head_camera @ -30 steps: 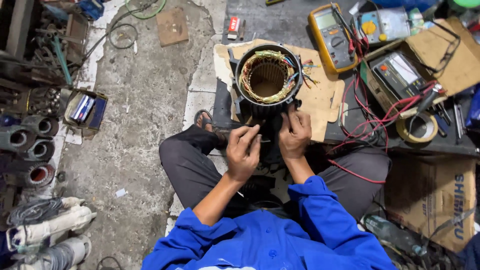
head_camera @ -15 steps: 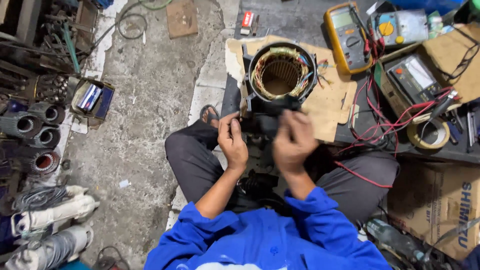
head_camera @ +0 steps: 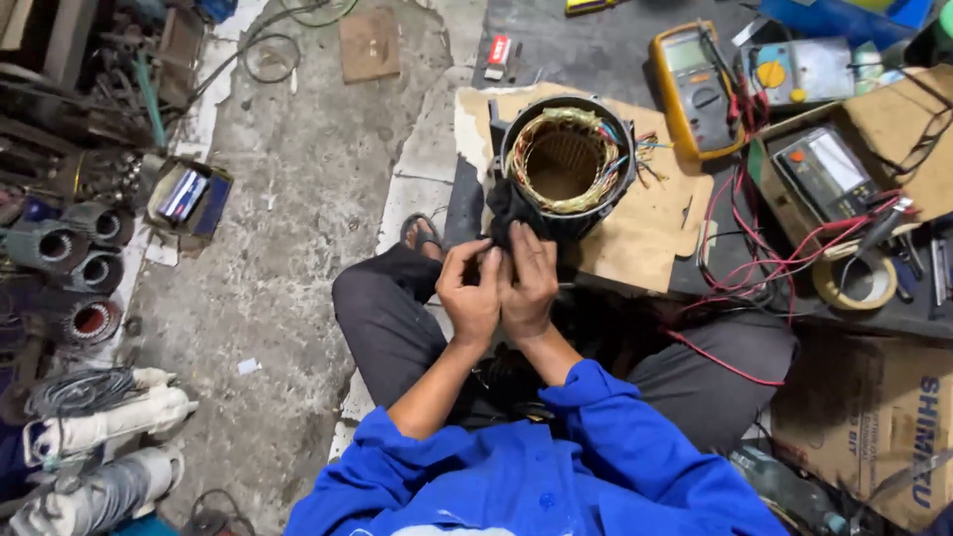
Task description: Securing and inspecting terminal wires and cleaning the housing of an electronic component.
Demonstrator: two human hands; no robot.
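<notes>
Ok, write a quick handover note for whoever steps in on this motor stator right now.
Left hand and right hand: pressed together at the stator's near edge, fingers on its dark housing; whether they pinch a wire cannot be told.
Motor stator: upright on brown cardboard, copper windings exposed, coloured leads loose on its right.
Yellow multimeter: beyond it, untouched; tape roll far right.
Done: windings in place. Left: leads unjoined.

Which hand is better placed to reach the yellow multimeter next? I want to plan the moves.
Probably the right hand. Both hands sit together at the near edge of the motor stator, but the yellow multimeter lies to the right of the stator, so the left hand would have to cross over.
</notes>
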